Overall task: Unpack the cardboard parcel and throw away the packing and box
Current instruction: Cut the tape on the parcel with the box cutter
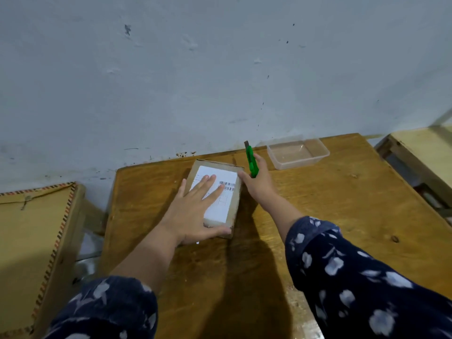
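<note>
A small cardboard parcel (233,204) with a white shipping label and barcode lies flat on the wooden table (330,204), near the wall. My left hand (195,211) rests flat on top of it, fingers spread, thumb along the near edge. My right hand (259,184) is just to the right of the parcel and grips a green box cutter (252,162). The cutter points up and away, its blade end clear of the box.
An empty clear plastic tub (298,154) sits behind my right hand by the wall. A large cardboard box (36,241) with a patterned edge stands left of the table. Another wooden piece of furniture (420,152) is at the far right.
</note>
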### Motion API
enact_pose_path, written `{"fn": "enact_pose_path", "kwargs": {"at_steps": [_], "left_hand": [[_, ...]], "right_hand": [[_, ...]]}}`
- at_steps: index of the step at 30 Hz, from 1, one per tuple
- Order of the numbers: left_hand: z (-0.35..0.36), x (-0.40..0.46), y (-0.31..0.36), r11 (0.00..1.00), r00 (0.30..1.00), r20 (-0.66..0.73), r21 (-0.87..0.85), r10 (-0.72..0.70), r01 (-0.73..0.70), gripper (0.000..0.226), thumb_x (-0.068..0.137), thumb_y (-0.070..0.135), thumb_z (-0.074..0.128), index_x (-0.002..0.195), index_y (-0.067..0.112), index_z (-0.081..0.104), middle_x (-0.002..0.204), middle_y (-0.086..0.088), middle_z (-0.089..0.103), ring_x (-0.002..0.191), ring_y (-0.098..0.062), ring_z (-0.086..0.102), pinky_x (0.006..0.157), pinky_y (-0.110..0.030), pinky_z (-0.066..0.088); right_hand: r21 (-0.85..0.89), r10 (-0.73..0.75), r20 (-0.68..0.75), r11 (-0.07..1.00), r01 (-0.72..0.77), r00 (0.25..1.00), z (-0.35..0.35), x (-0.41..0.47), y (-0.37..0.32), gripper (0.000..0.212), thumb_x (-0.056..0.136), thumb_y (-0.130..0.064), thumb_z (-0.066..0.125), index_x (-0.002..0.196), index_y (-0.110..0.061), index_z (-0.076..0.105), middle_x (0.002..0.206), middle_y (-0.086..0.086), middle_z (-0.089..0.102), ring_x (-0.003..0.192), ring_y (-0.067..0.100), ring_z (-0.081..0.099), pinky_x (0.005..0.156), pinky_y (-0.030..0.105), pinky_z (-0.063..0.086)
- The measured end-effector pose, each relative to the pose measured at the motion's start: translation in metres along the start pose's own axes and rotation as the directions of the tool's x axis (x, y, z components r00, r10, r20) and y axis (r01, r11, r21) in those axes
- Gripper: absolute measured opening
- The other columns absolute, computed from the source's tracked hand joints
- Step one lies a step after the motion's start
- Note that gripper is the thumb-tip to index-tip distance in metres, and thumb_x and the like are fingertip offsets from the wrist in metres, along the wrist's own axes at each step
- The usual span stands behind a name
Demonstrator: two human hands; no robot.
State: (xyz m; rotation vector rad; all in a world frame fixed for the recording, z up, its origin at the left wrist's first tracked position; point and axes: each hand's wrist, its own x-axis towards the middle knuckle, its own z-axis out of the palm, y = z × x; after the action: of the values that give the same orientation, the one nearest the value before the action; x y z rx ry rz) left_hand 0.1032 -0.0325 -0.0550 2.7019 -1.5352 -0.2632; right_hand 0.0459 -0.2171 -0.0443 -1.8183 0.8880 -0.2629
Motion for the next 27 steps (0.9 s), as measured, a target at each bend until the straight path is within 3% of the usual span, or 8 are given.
{"fn": "enact_pose_path", "kwargs": {"at_steps": [3,5,6,8,13,23,27], "left_hand": [[0.005,0.002,0.006,0.999,0.998,-0.05,-0.001,-0.042,0.042,0.106,0.067,0.093,0.024,0.15,0.037,-0.01,0.158,0.009,-0.02,0.144,-0.01,-0.021,0.115,-0.049,-0.019],[0.006,0.003,0.012,0.998,0.995,-0.079,-0.008,-0.065,0.065,0.106,0.067,0.094,0.02,0.152,0.035,-0.006,0.159,0.007,-0.017,0.146,-0.012,-0.018,0.117,-0.051,-0.014],[0.006,0.004,0.015,0.997,0.993,-0.088,-0.012,-0.081,0.08,0.106,0.066,0.094,0.017,0.152,0.034,-0.005,0.16,0.006,-0.015,0.146,-0.012,-0.017,0.117,-0.052,-0.012],[0.008,0.007,0.02,0.994,0.989,-0.097,-0.01,-0.112,0.112,0.107,0.066,0.094,0.013,0.152,0.034,-0.005,0.16,0.005,-0.015,0.147,-0.013,-0.016,0.117,-0.053,-0.009],[0.009,0.007,0.031,0.986,0.98,-0.107,-0.026,-0.167,0.165,0.107,0.067,0.093,0.014,0.152,0.032,-0.004,0.161,0.004,-0.014,0.146,-0.013,-0.017,0.116,-0.051,-0.013],[0.009,0.004,0.045,0.973,0.968,-0.092,-0.032,-0.233,0.231,0.115,0.058,0.095,0.001,0.152,0.03,-0.005,0.161,0.001,-0.015,0.147,-0.015,-0.015,0.115,-0.052,-0.01],[0.007,0.003,0.044,0.975,0.972,-0.078,-0.041,-0.223,0.22,0.111,0.063,0.094,0.01,0.152,0.03,-0.006,0.16,0.002,-0.015,0.147,-0.015,-0.016,0.115,-0.052,-0.011]], "right_hand": [[0.093,0.002,0.011,0.996,-0.003,1.0,-0.004,0.0,0.004,0.053,0.094,-0.024,0.054,0.142,-0.03,0.031,0.145,0.005,0.042,0.126,0.025,0.047,0.097,0.039,0.043],[0.142,0.041,-0.005,0.989,-0.039,0.999,-0.007,-0.004,0.008,0.044,0.098,-0.022,0.047,0.139,-0.032,0.036,0.129,0.01,0.055,0.093,0.021,0.06,0.073,0.031,0.052],[0.167,0.065,-0.006,0.984,-0.063,0.998,-0.009,-0.008,0.01,0.043,0.098,-0.022,0.046,0.139,-0.032,0.038,0.115,0.01,0.06,0.076,0.017,0.059,0.061,0.028,0.052],[0.188,0.104,-0.006,0.977,-0.101,0.995,-0.014,-0.014,0.014,0.043,0.099,-0.021,0.045,0.14,-0.032,0.04,0.093,0.007,0.059,0.06,0.013,0.053,0.049,0.024,0.048],[0.222,0.108,0.055,0.968,-0.117,0.993,-0.026,-0.036,0.02,0.044,0.099,-0.019,0.046,0.14,-0.032,0.04,0.076,0.002,0.056,0.055,0.011,0.047,0.045,0.024,0.045],[0.361,0.143,0.085,0.918,-0.164,0.986,-0.04,-0.067,0.025,0.039,0.097,-0.018,0.048,0.135,-0.029,0.049,0.072,0.003,0.054,0.048,0.01,0.044,0.041,0.021,0.039],[0.383,0.143,0.099,0.908,-0.171,0.985,-0.043,-0.069,0.028,0.037,0.097,-0.019,0.049,0.132,-0.03,0.052,0.074,0.004,0.056,0.049,0.01,0.044,0.041,0.021,0.039]]}}
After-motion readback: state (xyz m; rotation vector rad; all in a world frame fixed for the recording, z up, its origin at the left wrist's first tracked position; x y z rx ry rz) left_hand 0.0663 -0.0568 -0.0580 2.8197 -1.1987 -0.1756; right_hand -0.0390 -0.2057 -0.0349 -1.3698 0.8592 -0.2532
